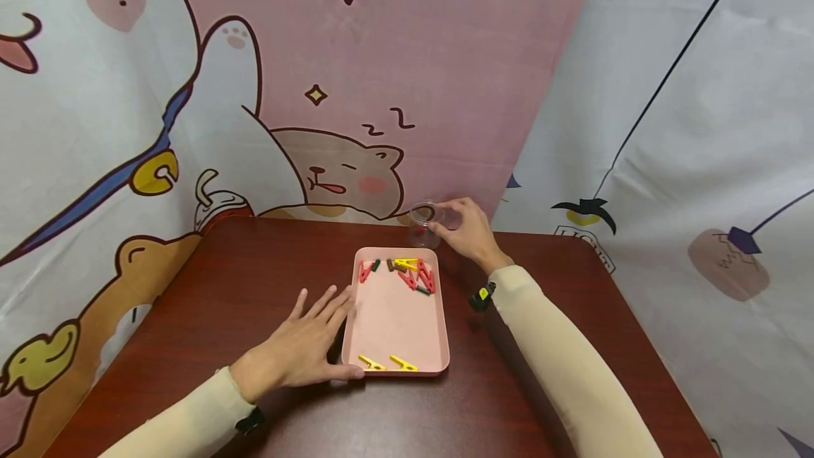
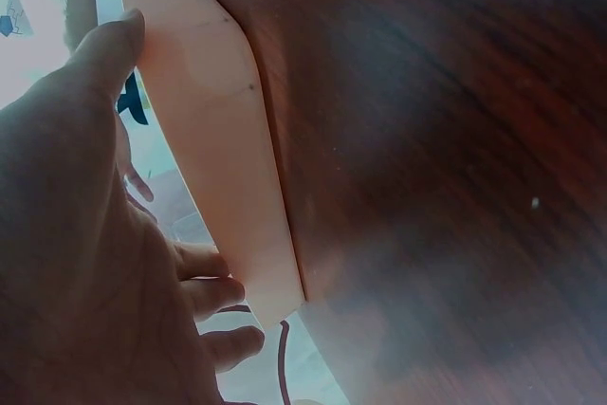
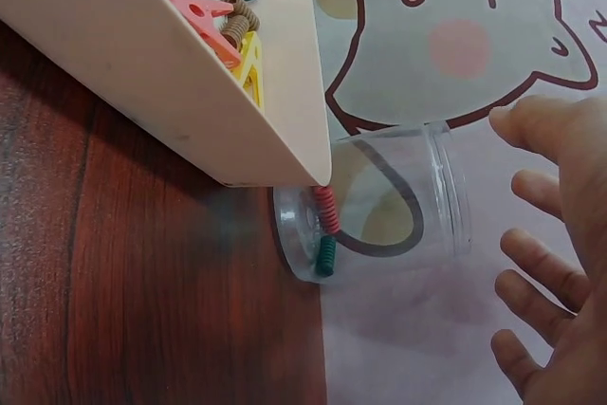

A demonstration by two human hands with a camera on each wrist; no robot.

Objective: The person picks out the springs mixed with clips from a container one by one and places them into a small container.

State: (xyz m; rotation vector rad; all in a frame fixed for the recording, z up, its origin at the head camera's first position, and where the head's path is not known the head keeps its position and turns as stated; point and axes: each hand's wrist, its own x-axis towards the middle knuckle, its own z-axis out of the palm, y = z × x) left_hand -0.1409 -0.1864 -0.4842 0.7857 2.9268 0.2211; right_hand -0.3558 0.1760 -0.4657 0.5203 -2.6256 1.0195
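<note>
Right wrist view: the right hand (image 3: pixel 569 267) holds its fingers well apart near the rim of the jar (image 3: pixel 389 196), which contains 2 springs (image 3: pixel 326 211). The jar stands just beyond the tray (image 1: pixel 396 324). Fingers spread, the left hand (image 1: pixel 302 348) touches the tray's side; 2 yellow clips (image 1: pixel 403 363) lie at its near end.

From above, the head view faces forward and down over the worktop (image 1: pixel 470 401). Close in, the wrist views face the outside of the pink tray (image 2: pixel 209 120), sharing it toward ten o'clock.
</note>
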